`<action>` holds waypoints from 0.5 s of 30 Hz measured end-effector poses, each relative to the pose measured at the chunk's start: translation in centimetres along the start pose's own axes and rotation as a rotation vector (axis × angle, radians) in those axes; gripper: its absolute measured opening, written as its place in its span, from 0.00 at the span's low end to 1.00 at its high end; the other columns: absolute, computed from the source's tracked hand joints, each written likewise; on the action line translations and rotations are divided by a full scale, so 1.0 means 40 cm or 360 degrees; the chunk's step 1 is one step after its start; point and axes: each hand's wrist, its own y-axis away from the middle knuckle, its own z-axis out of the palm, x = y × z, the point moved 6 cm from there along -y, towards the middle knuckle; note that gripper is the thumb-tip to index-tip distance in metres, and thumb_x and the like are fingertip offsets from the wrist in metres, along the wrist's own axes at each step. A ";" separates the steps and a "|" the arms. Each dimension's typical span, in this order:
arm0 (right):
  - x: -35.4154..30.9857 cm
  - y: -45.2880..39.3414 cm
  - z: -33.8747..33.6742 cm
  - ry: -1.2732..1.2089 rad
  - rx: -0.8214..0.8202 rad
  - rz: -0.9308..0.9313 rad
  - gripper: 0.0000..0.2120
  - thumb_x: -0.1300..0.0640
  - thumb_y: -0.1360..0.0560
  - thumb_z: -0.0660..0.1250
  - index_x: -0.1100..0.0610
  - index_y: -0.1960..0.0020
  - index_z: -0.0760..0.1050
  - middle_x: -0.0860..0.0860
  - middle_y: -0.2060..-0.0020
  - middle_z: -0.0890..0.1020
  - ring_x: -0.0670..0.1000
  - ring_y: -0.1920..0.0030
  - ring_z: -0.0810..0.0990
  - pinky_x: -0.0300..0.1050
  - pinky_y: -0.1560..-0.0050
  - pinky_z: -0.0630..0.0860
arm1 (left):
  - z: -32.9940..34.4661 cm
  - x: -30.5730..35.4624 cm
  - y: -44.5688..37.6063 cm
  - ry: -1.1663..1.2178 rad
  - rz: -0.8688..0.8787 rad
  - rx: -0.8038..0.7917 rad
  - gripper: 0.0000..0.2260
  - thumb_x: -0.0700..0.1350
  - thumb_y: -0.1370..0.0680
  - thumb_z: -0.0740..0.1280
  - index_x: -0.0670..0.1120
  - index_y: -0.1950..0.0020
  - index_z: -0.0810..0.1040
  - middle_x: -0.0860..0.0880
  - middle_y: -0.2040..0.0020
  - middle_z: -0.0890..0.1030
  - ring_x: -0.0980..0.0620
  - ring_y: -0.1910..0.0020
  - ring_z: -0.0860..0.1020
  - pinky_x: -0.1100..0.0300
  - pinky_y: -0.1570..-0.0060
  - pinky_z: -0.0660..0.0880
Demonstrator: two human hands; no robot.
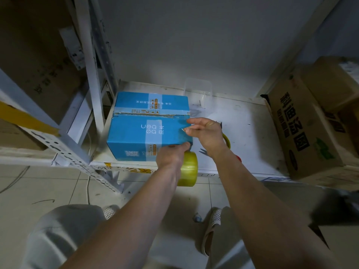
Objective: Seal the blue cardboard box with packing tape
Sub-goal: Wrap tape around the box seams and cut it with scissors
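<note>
Clearly the risk lies in the tape: the left hand [171, 156] grips the yellow tape roll [189, 168] at the near right corner of the blue box [149, 125], while the right hand [204, 131], fingers loosely spread, pinches what looks like the free end. Slack could wrinkle or stick crooked. Scissors [204, 152] lie under the right wrist; a brown carton [307, 129] crowds the worktop [242, 133] further right.

A blue box [149, 125] sits on a white shelf [242, 133]. The left hand [171, 156] holds a yellow tape roll [188, 168] at its near right corner; the right hand [206, 131] pinches tape at its right edge.
</note>
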 end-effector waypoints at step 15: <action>0.049 -0.009 0.004 -0.0225 0.0063 -0.0067 0.18 0.73 0.31 0.69 0.67 0.41 0.75 0.49 0.66 0.83 0.41 0.61 0.83 0.33 0.59 0.79 | -0.007 0.001 0.009 -0.0013 0.0063 0.0016 0.06 0.46 0.29 0.73 0.48 0.58 0.77 0.52 0.57 0.79 0.50 0.53 0.76 0.59 0.53 0.69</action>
